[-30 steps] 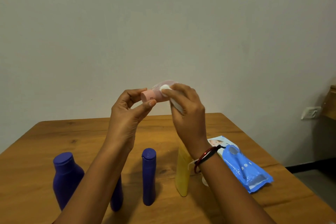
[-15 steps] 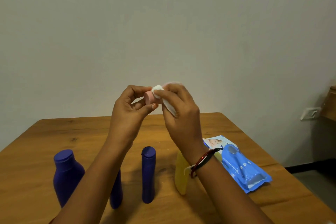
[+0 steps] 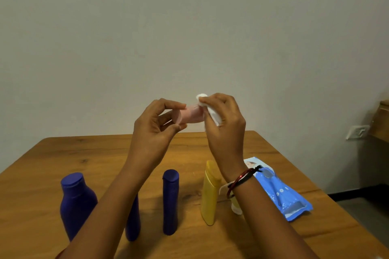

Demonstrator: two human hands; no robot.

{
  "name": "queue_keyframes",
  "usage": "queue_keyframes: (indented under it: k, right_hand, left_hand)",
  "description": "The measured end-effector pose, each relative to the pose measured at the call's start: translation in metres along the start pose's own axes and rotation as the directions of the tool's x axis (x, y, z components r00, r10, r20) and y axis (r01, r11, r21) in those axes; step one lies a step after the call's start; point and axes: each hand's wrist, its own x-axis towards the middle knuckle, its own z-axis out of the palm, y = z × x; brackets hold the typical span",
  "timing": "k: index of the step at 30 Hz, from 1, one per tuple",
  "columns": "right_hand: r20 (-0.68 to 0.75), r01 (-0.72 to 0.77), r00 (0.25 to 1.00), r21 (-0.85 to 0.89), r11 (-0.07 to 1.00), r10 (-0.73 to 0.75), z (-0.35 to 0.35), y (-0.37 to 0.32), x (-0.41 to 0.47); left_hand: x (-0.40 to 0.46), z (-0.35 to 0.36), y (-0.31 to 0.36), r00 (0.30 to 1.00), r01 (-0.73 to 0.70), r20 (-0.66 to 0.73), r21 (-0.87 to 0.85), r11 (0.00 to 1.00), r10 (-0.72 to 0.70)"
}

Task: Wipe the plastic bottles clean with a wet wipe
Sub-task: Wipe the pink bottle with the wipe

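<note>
I hold a small pink bottle [image 3: 190, 116] sideways in the air above the table. My left hand [image 3: 156, 127] pinches its capped end between thumb and fingers. My right hand [image 3: 224, 121] grips a folded white wet wipe [image 3: 212, 111] and presses it against the bottle's other end, which it hides. Below on the wooden table [image 3: 37, 166] stand a wide dark blue bottle [image 3: 76, 202], a slim dark blue bottle [image 3: 171, 197], a third blue bottle [image 3: 133, 221] partly behind my left forearm, and a yellow bottle [image 3: 209, 193].
A blue pack of wet wipes [image 3: 282, 191] lies flat on the table at the right, behind my right wrist. A small white item [image 3: 236, 209] sits beside the yellow bottle. A plain wall stands behind the table, with a wall socket [image 3: 357, 132] at the right.
The wipe slid from the cap end along the pink bottle toward its far end. My left hand shifted its pinch on the cap, which now faces me.
</note>
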Motion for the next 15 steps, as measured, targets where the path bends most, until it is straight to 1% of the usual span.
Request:
queue_keyframes:
  k: [2,4,6,8,10,11,15]
  right_hand:
    - [0.054,0.053,0.997,0.047,0.997,-0.055,0.004,-0.011,-0.005]
    - [0.069,0.066,0.995,0.059,0.996,-0.070,0.005,-0.015,-0.005]
    - [0.048,0.022,0.999,0.038,0.999,-0.024,0.001,-0.010,-0.001]
    - [0.014,-0.074,0.997,0.022,0.997,0.074,-0.006,0.000,0.007]
    - [-0.008,-0.154,0.988,0.024,0.988,0.154,-0.013,0.009,0.014]
    - [-0.019,-0.167,0.986,0.021,0.986,0.167,-0.016,0.011,0.015]
    - [-0.082,-0.140,0.987,0.011,0.990,0.140,-0.018,0.006,0.014]
  left_hand:
    - [-0.002,0.001,0.001,0.997,-0.071,-0.007,0.061,0.996,0.071]
    - [-0.002,-0.001,0.001,0.990,-0.140,-0.015,0.116,0.983,0.142]
    - [-0.001,-0.004,0.002,0.981,-0.190,-0.017,0.124,0.974,0.193]
    - [0.000,-0.007,0.003,0.976,-0.216,-0.009,0.109,0.970,0.219]
    - [0.000,-0.007,0.004,0.977,-0.213,0.002,0.065,0.975,0.213]
    - [0.000,-0.007,0.005,0.980,-0.200,0.005,0.038,0.979,0.200]
    - [0.000,-0.006,0.003,0.995,-0.104,-0.013,-0.058,0.993,0.104]
